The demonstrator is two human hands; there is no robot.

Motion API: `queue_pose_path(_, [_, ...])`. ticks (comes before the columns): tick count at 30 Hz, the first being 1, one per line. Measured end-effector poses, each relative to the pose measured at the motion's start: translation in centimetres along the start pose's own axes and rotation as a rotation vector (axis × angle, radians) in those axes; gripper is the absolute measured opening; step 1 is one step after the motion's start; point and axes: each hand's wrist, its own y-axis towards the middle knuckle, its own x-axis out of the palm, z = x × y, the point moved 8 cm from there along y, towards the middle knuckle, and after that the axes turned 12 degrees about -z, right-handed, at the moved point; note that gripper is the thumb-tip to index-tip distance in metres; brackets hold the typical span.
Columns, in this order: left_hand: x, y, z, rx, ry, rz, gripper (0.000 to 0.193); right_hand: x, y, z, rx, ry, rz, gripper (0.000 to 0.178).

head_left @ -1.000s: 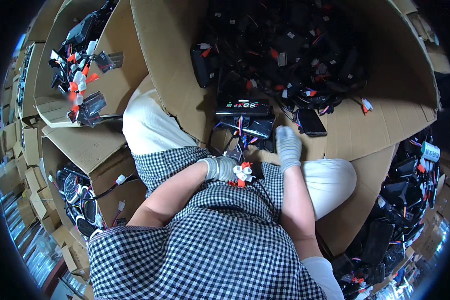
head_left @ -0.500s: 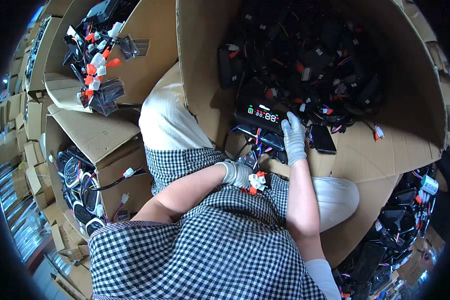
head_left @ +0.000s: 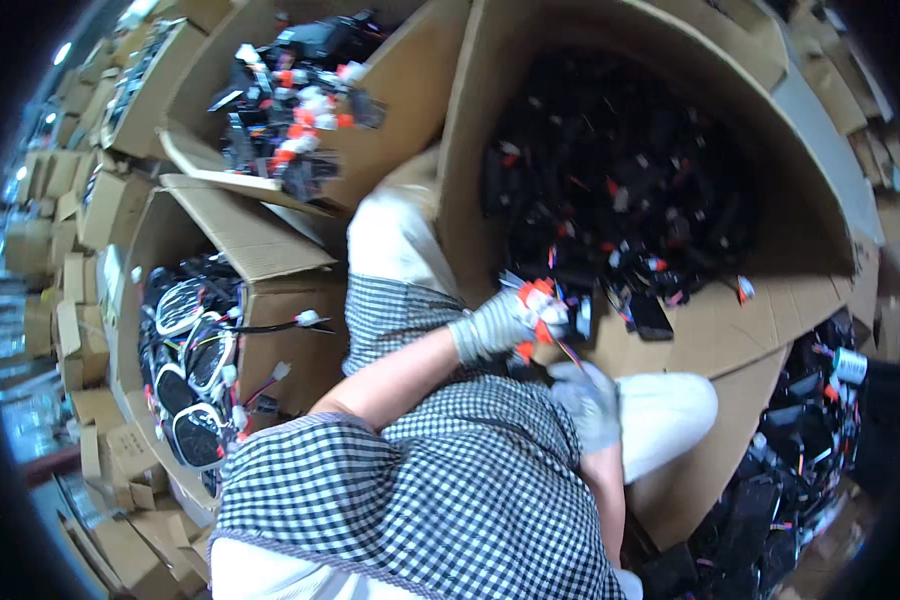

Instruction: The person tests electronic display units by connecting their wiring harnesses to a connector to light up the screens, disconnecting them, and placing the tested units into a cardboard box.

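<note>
My left hand [head_left: 492, 328], in a pale work glove, is closed around a bundle of wire connectors [head_left: 540, 300] in orange and white. Thin coloured wires [head_left: 572, 354] run down from the bundle toward my right hand [head_left: 588, 405]. That hand, gloved too, is low by my right thigh and blurred, so whether its fingers grip the wires is unclear. Just beyond the bundle, a dark unit [head_left: 579, 318] shows only in part. A flat black device [head_left: 650, 318] lies on the cardboard flap to its right.
A large carton [head_left: 458, 130] full of black wired units opens in front of me. Another carton [head_left: 410, 90] at far left holds units with connectors; below it, a carton [head_left: 288, 330] holds white-rimmed round parts [head_left: 200, 435]. More black units [head_left: 770, 480] lie at lower right.
My left hand has risen with the connectors toward the large carton. My right hand has left the lit display unit and drawn back toward me. The lit digits no longer show. The view has shifted.
</note>
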Motion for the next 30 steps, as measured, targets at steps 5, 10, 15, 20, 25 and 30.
queue_pose_path(5, [-2.8, -1.8, 4.9, 0.217, -0.986, 0.368, 0.019, -5.1, -3.0, -1.9, -0.718, 0.747, -0.243, 0.018])
queue_pose_path(10, [-7.1, -6.4, 13.3, 0.385, -0.946, 0.447, 0.026, -7.7, -0.6, 0.6, -0.500, 0.341, 0.277, 0.023])
queue_pose_path(15, [-16.7, -13.8, 24.4, 0.899, -0.652, 0.661, 0.032, -8.2, 1.1, 0.4, -0.442, 0.416, 0.390, 0.030])
queue_pose_path(20, [-33.1, -18.9, 32.7, 0.890, -0.572, 0.270, 0.046, -8.2, 0.9, 0.2, -0.464, 0.327, 0.296, 0.040])
queue_pose_path(25, [-43.7, -17.9, 37.1, 1.142, -0.123, 1.047, 0.034, -8.9, 0.2, 1.0, -0.434, 0.346, 0.349, 0.052])
queue_pose_path(30, [-48.4, -19.0, 32.1, 0.761, 0.214, 1.077, 0.022, -9.5, 1.4, 2.8, -0.407, 0.440, 0.347, 0.041])
